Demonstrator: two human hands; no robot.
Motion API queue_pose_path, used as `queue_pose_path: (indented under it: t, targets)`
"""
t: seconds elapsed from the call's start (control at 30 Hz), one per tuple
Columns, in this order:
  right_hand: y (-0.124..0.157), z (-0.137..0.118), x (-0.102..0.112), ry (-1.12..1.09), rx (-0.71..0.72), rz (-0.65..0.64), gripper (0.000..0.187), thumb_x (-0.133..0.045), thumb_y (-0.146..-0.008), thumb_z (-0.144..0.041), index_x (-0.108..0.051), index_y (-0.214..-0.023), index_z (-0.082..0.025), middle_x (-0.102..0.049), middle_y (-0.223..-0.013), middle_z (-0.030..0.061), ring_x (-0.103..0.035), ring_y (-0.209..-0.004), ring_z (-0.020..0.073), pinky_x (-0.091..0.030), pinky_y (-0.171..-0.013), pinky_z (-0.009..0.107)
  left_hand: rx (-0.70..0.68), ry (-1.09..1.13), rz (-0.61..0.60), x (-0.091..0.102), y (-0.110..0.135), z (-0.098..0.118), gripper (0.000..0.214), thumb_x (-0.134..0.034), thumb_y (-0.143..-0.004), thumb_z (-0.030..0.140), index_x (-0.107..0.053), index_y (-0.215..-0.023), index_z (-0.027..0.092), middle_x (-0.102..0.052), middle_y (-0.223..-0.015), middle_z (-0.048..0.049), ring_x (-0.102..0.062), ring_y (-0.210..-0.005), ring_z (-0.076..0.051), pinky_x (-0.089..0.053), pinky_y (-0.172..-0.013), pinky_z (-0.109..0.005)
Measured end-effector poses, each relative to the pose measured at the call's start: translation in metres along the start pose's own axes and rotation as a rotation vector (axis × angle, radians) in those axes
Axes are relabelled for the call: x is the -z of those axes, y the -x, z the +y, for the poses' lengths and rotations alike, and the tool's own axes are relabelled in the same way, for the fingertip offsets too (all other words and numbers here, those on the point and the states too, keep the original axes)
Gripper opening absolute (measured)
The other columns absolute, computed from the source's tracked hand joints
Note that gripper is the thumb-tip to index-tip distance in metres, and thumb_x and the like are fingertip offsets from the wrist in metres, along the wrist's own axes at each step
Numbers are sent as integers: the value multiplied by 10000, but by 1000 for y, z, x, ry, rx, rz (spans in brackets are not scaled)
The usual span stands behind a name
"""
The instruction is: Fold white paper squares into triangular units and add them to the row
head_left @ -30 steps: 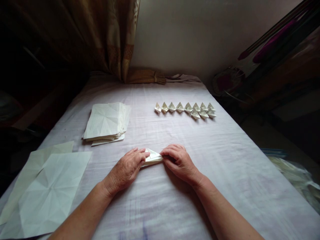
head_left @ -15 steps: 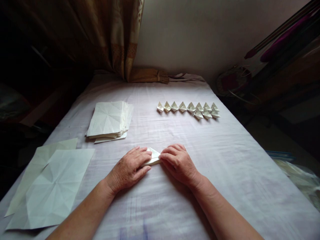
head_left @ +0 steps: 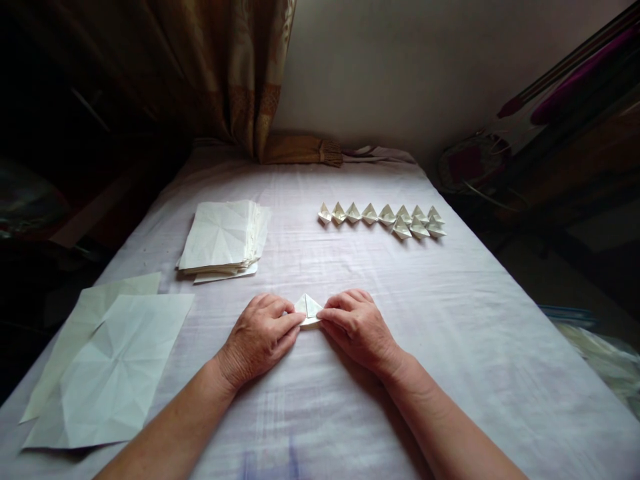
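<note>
A small folded white paper piece (head_left: 308,309) lies on the pale cloth-covered table (head_left: 450,347) in front of me. My left hand (head_left: 261,337) has its fingers curled and pinches the piece's left end. My right hand (head_left: 357,327) pinches its right end, fingers pressed together. A triangular peak of the paper stands up between the two hands. Most of the piece's lower edge is hidden under my fingertips.
A stack of creased white sheets (head_left: 225,238) sits at the back left. Two larger creased sheets (head_left: 107,367) lie at the front left edge. A row of several folded paper boats (head_left: 385,219) stands at the back right. A curtain (head_left: 235,73) hangs behind.
My hands have drawn closer together on the paper piece, and it now shows narrower with its peak standing up. The camera has shifted slightly.
</note>
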State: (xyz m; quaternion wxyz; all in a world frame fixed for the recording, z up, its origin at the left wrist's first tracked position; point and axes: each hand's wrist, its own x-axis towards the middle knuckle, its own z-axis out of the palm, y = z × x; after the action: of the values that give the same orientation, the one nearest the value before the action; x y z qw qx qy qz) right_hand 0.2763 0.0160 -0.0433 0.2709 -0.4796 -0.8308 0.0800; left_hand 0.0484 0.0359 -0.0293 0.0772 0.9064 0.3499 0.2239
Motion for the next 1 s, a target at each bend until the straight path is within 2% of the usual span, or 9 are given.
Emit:
queue_pose_path:
  t: [0.17, 0.37, 0.6, 1.0]
  targets:
    - [0, 0, -4, -42, -100, 28, 126, -627, -888, -285, -711, -801, -253, -690, -863, 16, -566, -809, 170, -363, -797, 344, 55, -50, 21, -2, 1, -1, 196, -495, -946, 258, -682, -905, 216, -678, -843, -21, -574, -806, -184, -420, -789, -344]
    - [-2, -6, -6, -77, -217, 44, 166, -601, -896, -271, -669, -752, -224, -678, -869, 24, -576, -848, 181, -346, -842, 363, 201, -46, -14, -2, 2, 0, 190, -525, -936, 306, -628, -811, 208, -651, -800, -20, -560, -804, -199, -404, -790, -353]
    - [-5, -14, -10, 6, -302, 69, 175, -617, -885, -279, -621, -726, -204, -663, -855, 19, -566, -856, 183, -322, -839, 358, 356, -64, -6, -6, -3, 8, 149, -561, -889, 277, -604, -764, 207, -645, -998, -61, -547, -952, -244, -416, -840, -393]
    - [-8, -20, -11, 63, -339, 76, 204, -617, -872, -278, -571, -689, -201, -642, -815, 21, -546, -833, 189, -314, -838, 350, 406, -144, -7, -12, -5, 14, 125, -555, -884, 251, -599, -780, 198, -635, -1112, -89, -535, -1054, -272, -419, -909, -440]
